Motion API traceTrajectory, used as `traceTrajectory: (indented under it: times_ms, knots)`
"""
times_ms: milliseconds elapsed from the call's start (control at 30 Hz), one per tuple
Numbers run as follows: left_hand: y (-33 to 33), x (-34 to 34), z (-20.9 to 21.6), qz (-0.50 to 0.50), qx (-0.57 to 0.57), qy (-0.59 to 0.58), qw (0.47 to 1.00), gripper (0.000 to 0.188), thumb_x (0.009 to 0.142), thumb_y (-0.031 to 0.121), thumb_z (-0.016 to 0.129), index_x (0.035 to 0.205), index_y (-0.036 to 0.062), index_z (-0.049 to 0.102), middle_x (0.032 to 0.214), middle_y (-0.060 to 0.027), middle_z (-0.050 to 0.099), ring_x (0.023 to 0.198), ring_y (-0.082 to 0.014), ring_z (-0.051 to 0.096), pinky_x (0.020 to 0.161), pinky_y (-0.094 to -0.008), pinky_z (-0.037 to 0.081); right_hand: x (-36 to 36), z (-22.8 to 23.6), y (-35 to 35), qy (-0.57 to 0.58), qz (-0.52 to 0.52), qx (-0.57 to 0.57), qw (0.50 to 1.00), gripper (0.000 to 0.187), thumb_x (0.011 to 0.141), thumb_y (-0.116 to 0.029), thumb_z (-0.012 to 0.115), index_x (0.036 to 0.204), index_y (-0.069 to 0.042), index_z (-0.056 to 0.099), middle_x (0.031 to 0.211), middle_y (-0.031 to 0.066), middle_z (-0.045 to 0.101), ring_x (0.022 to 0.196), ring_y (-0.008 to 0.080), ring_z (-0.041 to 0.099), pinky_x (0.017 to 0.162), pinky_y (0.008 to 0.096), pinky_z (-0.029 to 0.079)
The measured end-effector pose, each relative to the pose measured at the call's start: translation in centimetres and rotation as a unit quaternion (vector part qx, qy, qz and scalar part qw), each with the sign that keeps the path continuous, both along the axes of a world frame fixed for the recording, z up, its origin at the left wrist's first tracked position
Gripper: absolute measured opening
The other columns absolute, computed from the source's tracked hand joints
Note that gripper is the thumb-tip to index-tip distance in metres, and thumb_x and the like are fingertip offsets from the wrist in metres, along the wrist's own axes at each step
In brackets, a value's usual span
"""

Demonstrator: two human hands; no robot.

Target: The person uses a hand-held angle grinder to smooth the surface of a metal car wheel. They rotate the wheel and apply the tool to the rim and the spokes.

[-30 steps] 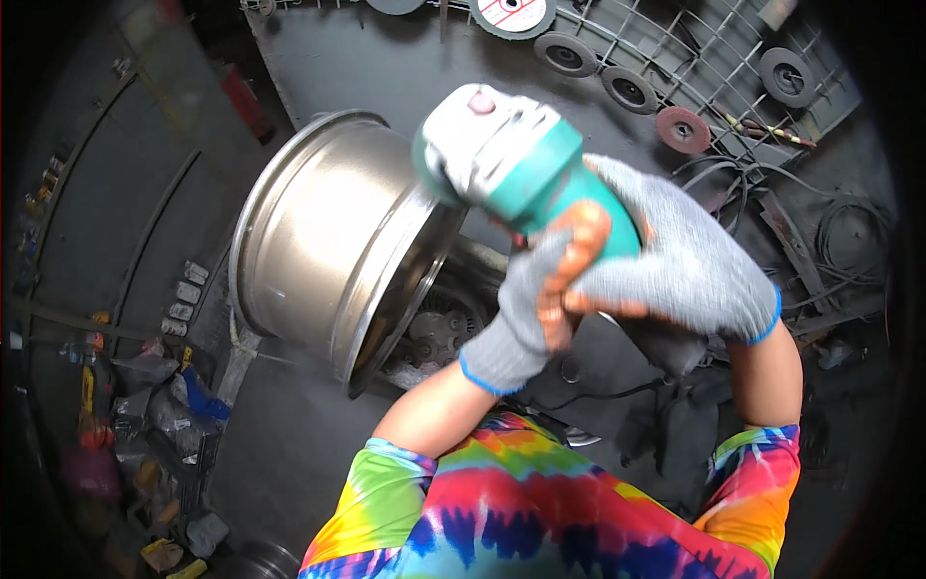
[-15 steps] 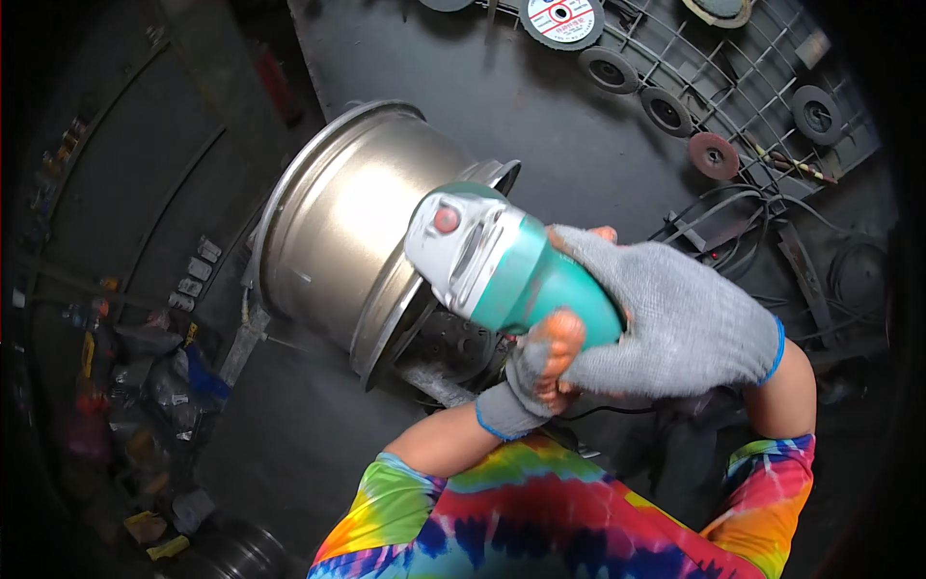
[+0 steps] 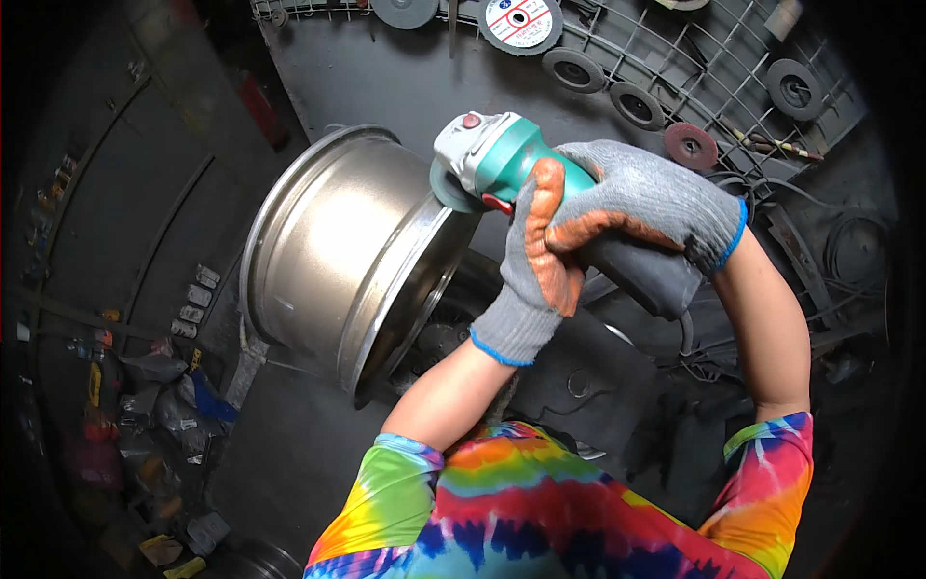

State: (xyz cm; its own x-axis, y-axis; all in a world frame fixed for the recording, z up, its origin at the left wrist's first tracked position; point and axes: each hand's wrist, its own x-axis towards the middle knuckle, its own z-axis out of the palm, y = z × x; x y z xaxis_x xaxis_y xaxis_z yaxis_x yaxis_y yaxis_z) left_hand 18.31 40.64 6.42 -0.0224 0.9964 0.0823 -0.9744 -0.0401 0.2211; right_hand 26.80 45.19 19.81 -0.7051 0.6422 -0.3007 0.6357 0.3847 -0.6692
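Note:
Both of my hands, in grey gloves with orange palms, are closed round a green angle grinder point(image 3: 516, 159). My left hand point(image 3: 542, 236) grips it from beneath, near the grey metal head, with the thumb up along the body. Over the top and rear of the body wraps my right hand point(image 3: 656, 198). The grinder's disc point(image 3: 451, 185) is at the upper right part of the rim of a bare metal wheel rim point(image 3: 333, 246); I cannot tell whether they touch. The wheel rim lies on its side, its open face turned to the right.
A wire rack point(image 3: 690, 72) along the far side holds several grinding discs, among them a white-and-red one point(image 3: 521, 21) and a reddish one point(image 3: 691, 145). Cables point(image 3: 849, 241) coil at the right. Bags and small packages point(image 3: 178, 400) are heaped at the left.
The grinder and both hands have moved up and away from me, to the far part of the wheel rim's edge. The grinder has tilted, so its dark rear end now shows.

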Motion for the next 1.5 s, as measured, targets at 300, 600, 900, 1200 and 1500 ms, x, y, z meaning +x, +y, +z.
traceTrajectory:
  times_ms: [300,600,900,1200,1500]
  knots:
    - [-3.9,-1.7,-1.7,0.029,0.079,0.162,0.983,0.073,0.088,0.052,0.067,0.14,0.0041,0.044,0.127,-0.0135,0.059,0.119,-0.0275,0.058,0.104,-0.0438,0.047,-0.6,-0.2,-5.9,0.026,-0.036,0.095,0.994,0.072,0.069,-0.027,0.078,0.131,-0.002,0.054,0.107,0.0149,0.067,0.096,0.0233,0.067,0.088,0.0357,0.051]
    - [-11.0,-2.9,-1.2,-0.025,0.151,0.063,0.986,0.115,0.066,0.062,0.086,0.149,0.0052,0.03,0.14,-0.0184,0.047,0.132,-0.0343,0.048,0.113,-0.0502,0.039,-1.6,-1.8,-10.8,-0.071,0.09,0.128,0.985,0.096,0.073,-0.037,0.078,0.147,0.004,0.035,0.113,0.0312,0.06,0.102,0.0491,0.062,0.088,0.0452,0.053]
    - [-7.4,-1.6,-5.0,-0.072,0.103,0.132,0.983,0.114,0.071,0.066,0.08,0.151,0.0038,0.027,0.141,-0.0189,0.047,0.129,-0.0296,0.051,0.109,-0.0451,0.044,-0.9,-0.6,-7.8,-0.036,-0.015,-0.002,0.999,0.092,0.069,-0.034,0.08,0.144,0.002,0.041,0.117,0.0245,0.064,0.106,0.0368,0.067,0.089,0.0417,0.052]
    - [0.7,0.6,-4.4,0.002,0.053,0.101,0.993,0.045,0.099,0.035,0.058,0.132,0.0045,0.055,0.122,-0.0102,0.063,0.113,-0.0223,0.063,0.098,-0.0399,0.053,2.1,-3.8,-1.6,0.133,-0.052,0.064,0.988,0.05,0.072,-0.028,0.077,0.111,0.0,0.061,0.1,0.015,0.066,0.09,0.0239,0.063,0.086,0.036,0.05]
    - [-7.4,-2.6,-4.8,-0.169,0.055,0.053,0.983,0.082,0.076,0.02,0.082,0.145,0.0051,0.041,0.128,-0.0138,0.058,0.115,-0.0263,0.061,0.092,-0.04,0.055,1.6,-4.5,-9.4,0.138,-0.076,0.086,0.984,0.094,0.069,-0.032,0.083,0.146,0.002,0.039,0.118,0.0268,0.063,0.104,0.0407,0.066,0.091,0.0394,0.053]
